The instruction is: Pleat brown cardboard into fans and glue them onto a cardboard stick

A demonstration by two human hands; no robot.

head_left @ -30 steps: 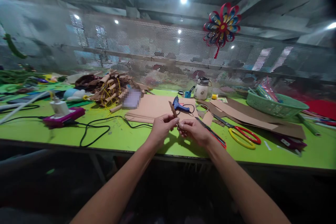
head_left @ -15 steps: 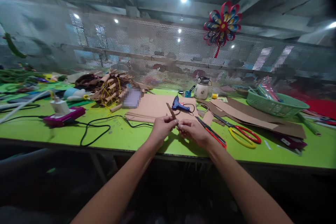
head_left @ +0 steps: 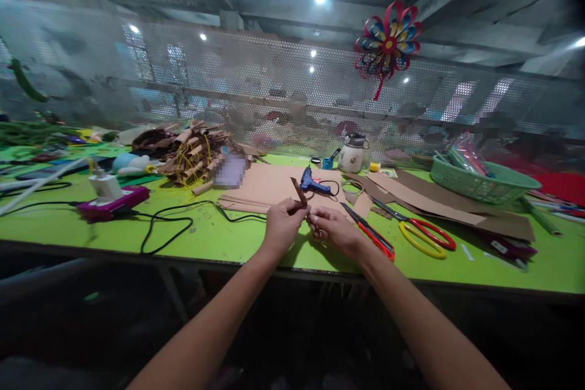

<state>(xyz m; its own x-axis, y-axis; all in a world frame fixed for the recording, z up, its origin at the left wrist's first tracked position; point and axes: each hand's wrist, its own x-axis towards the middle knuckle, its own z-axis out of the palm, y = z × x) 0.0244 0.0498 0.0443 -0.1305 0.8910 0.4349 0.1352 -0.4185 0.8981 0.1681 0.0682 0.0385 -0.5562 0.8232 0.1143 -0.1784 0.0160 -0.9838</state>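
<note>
Between the fingers of my left hand [head_left: 284, 225] and my right hand [head_left: 333, 228] is a thin brown strip [head_left: 298, 190], perhaps paper. Its upper end sticks up past my left fingers, tilted to the left, while the lower end is hidden in both pinches. My fingertips nearly meet just above the front of the green table [head_left: 237, 244]. Past my hands lies a blue glue gun [head_left: 315, 183] on stacked brown sheets [head_left: 262, 186]. To the right of my right hand rest red-handled scissors [head_left: 377, 241] and larger scissors with red and yellow handles [head_left: 425, 237].
A purple power strip [head_left: 114, 202] with a white plug and black cables sits at left. Behind it is a heap of brown rolls [head_left: 192, 155] with yellow string. A white bottle [head_left: 351, 155] stands at the back, and a green basket [head_left: 484, 180] at right. A paper flower [head_left: 388, 46] hangs above.
The brown strip has turned slightly in my fingers and shows a broader face. My hands stay nearly in the same place, still pinching it.
</note>
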